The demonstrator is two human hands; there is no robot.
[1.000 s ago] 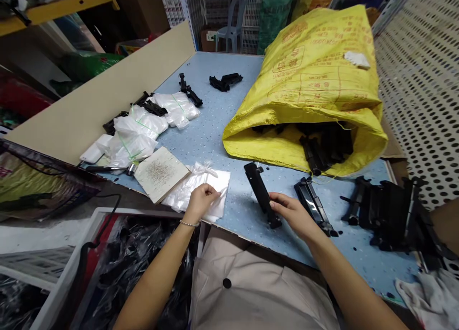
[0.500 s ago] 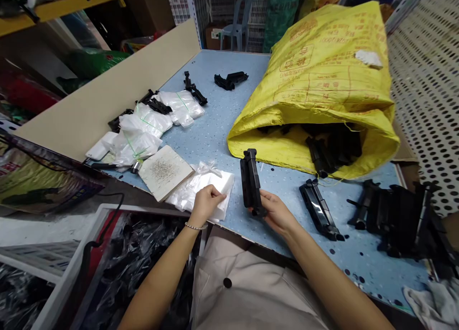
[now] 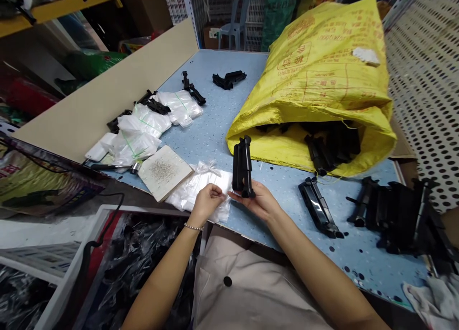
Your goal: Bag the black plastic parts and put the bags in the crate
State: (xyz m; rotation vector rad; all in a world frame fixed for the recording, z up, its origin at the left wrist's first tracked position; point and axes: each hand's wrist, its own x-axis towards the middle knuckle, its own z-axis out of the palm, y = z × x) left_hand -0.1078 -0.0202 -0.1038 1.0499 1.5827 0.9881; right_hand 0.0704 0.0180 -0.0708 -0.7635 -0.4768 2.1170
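Observation:
Held nearly upright in my right hand (image 3: 261,201) is a long black plastic part (image 3: 242,165), with a ribbed, hinged-looking body. The fingers of that hand support its lower end, and their tips reach towards my left hand (image 3: 207,203). My left hand is closed in a pinch on the edge of a clear plastic bag (image 3: 223,214), at the near side of a stack of plastic bags (image 3: 193,184). The exact grip of the left fingertips is partly hidden. To the right on the blue table (image 3: 211,138) lies another black plastic part (image 3: 319,208).
A yellow woven sack (image 3: 322,81) lies open towards me with black parts inside. More black parts (image 3: 398,215) are piled at right. At left are a dusty square board (image 3: 165,172), a hammer-like tool (image 3: 114,167) and tied bag bundles (image 3: 138,143). A crate (image 3: 107,213) stands below the edge.
My right hand has moved left and slightly up with the black part, closer to my left hand. The left hand has barely shifted; the top bag beside it now lies flatter.

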